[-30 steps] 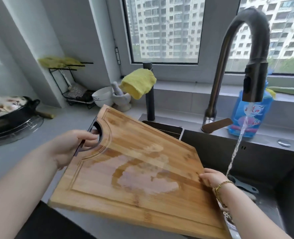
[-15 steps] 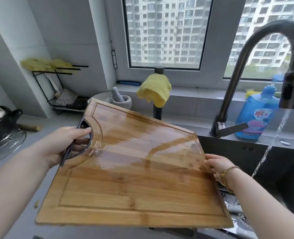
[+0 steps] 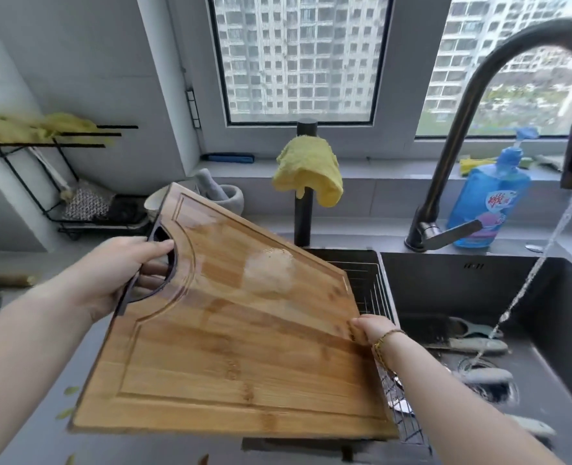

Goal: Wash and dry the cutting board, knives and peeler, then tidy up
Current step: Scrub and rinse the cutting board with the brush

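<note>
Bamboo cutting board (image 3: pixel 237 347), seen from the head camera, is held in the air just left of the sink (image 3: pixel 445 280), tilted, with its far corner raised and its right edge over the wire basket (image 3: pixel 372 283) that sits in the sink's left part; a wet patch shines on its upper face; the left hand (image 3: pixel 120 276) grips the board's dark half-round handle cut-out on the side away from the sink, fingers curled through the opening and thumb on top; the right hand (image 3: pixel 368 328), with a gold bracelet (image 3: pixel 383 340) at the wrist, pinches the edge nearest the sink, thumb on the top face; inside the sink lie several pale-handled utensils (image 3: pixel 469 345), too blurred to tell apart; a dark faucet (image 3: pixel 462 105) arches from behind the sink, and a thin stream of water (image 3: pixel 529 280) falls from it into the basin; behind the sink stand a blue soap bottle (image 3: pixel 489 203) and a black post draped with a yellow cloth (image 3: pixel 308 169); farther left of the sink sit a stone mortar (image 3: pixel 231 196) and a black wire rack (image 3: pixel 43 182).
</note>
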`<state>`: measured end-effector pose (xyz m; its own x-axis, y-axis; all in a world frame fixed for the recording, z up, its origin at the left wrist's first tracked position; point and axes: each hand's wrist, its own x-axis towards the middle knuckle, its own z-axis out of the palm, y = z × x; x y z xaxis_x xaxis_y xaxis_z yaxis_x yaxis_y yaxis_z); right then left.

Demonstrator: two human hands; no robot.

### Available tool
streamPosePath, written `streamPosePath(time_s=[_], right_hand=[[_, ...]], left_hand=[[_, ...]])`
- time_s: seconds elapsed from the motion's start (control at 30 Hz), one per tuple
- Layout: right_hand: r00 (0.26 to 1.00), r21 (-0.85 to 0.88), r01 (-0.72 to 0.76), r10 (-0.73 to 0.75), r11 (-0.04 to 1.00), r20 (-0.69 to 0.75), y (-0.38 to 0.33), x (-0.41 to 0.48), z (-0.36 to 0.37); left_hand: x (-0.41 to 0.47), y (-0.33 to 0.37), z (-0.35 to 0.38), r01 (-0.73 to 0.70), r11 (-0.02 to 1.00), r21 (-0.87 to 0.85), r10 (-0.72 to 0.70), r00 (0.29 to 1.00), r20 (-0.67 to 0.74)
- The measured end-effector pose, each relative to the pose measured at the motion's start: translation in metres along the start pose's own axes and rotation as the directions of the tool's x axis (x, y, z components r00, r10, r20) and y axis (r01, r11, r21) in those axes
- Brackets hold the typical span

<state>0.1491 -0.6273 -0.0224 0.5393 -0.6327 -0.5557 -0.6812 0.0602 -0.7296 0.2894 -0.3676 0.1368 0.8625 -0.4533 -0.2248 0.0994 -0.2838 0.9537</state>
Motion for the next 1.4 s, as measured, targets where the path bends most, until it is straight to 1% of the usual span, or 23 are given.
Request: streamPosePath(time_s=[0.13, 0.23, 0.27, 0.3, 0.33, 0.43, 0.63, 0.73, 0.87, 0.97, 1.1, 1.2, 1.4], right_hand=[[0.997, -0.116, 0.049, -0.056, 0.992, -0.057, 0.010, -0.003, -0.004], [0.964, -0.116, 0.149, -0.170, 0.982, -0.206, 0.015, -0.007, -0.024], [0.950, -0.124, 0.161, -0.188, 0.979, -0.251, 0.018, -0.007, -0.031], [0.947, -0.134, 0.143, -0.175, 0.981, -0.270, 0.021, -0.007, -0.037], [0.955, -0.160, 0.114, -0.153, 0.980, -0.254, 0.026, -0.007, -0.042], [0.987, -0.265, 0.061, -0.097, 0.962, -0.127, 0.042, -0.006, -0.040], [0.992, -0.380, 0.090, -0.118, 0.921, -0.050, 0.043, 0.000, -0.047], [0.991, -0.351, 0.105, -0.129, 0.930, -0.045, 0.045, 0.003, -0.047], [0.993, -0.291, 0.078, -0.100, 0.954, -0.063, 0.050, 0.004, -0.046], [0.992, -0.289, 0.073, -0.099, 0.954, -0.074, 0.050, 0.004, -0.045], [0.991, -0.254, 0.071, -0.097, 0.965, -0.090, 0.050, 0.004, -0.045], [0.992, -0.245, 0.059, -0.083, 0.968, -0.092, 0.049, 0.002, -0.043], [0.993, -0.203, 0.067, -0.085, 0.977, -0.082, 0.045, -0.006, -0.042]], left_hand=[[0.016, -0.003, 0.013, -0.011, 1.000, 0.004, 0.011, 0.999, 0.031], [0.029, -0.003, 0.025, -0.012, 1.000, 0.009, 0.011, 0.997, 0.074], [0.033, -0.004, 0.029, -0.011, 1.000, 0.016, 0.010, 0.996, 0.086], [0.037, -0.007, 0.034, -0.011, 1.000, 0.027, 0.009, 0.995, 0.098], [0.040, -0.010, 0.039, -0.009, 0.999, 0.041, 0.005, 0.994, 0.105], [0.051, -0.020, 0.048, 0.020, 0.998, 0.062, -0.027, 0.993, 0.111], [0.074, -0.031, 0.054, 0.084, 0.994, 0.064, -0.091, 0.989, 0.119], [0.087, -0.033, 0.058, 0.090, 0.994, 0.064, -0.099, 0.985, 0.143], [0.106, -0.036, 0.061, 0.083, 0.994, 0.072, -0.094, 0.983, 0.159], [0.117, -0.047, 0.058, 0.108, 0.993, 0.050, -0.113, 0.985, 0.129], [0.127, -0.071, 0.047, 0.171, 0.984, 0.040, -0.174, 0.982, 0.076], [0.133, -0.082, 0.041, 0.167, 0.985, 0.052, -0.169, 0.984, 0.050], [0.131, -0.081, 0.044, 0.170, 0.984, 0.057, -0.172, 0.984, 0.037]])
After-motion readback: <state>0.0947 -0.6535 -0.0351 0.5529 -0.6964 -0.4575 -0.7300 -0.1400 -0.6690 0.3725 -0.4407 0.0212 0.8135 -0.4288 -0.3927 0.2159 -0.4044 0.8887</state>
